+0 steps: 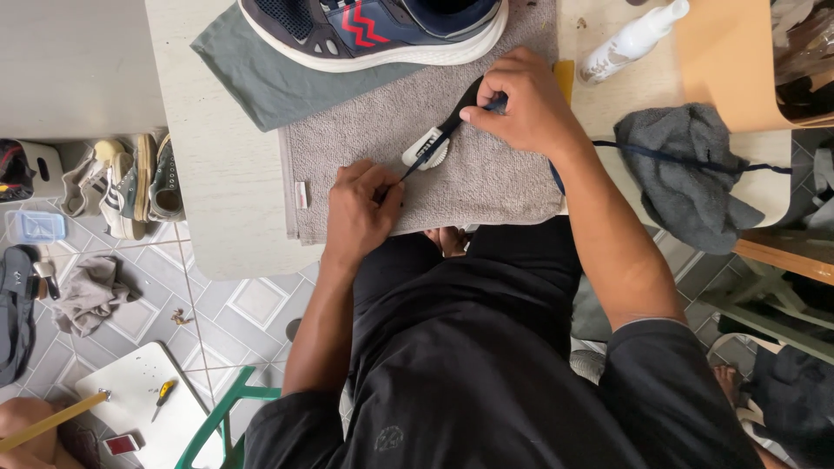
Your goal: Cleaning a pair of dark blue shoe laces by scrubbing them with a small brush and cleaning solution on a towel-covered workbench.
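A white spray bottle (632,39) lies on the table (230,200) near a crumpled grey cloth (686,169). Worn shoes (130,187) and a rag (87,293) sit on the tiled floor (252,300).

Navy mesh sneaker with red zigzag and white sole (373,30) at 12 o'clock: upper part cut by top edge. White plastic spray bottle (632,39) at 1 o'clock: nozzle tip clipped by frame. Small white brush head (426,149) partly covered by dark navy shoelace (447,130); bristles too small to tell. Lace end hidden inside right hand (521,104); other end pinched out of sight in left hand (360,213). Dark strap bag (16,313) at 9 o'clock: cut by left edge.
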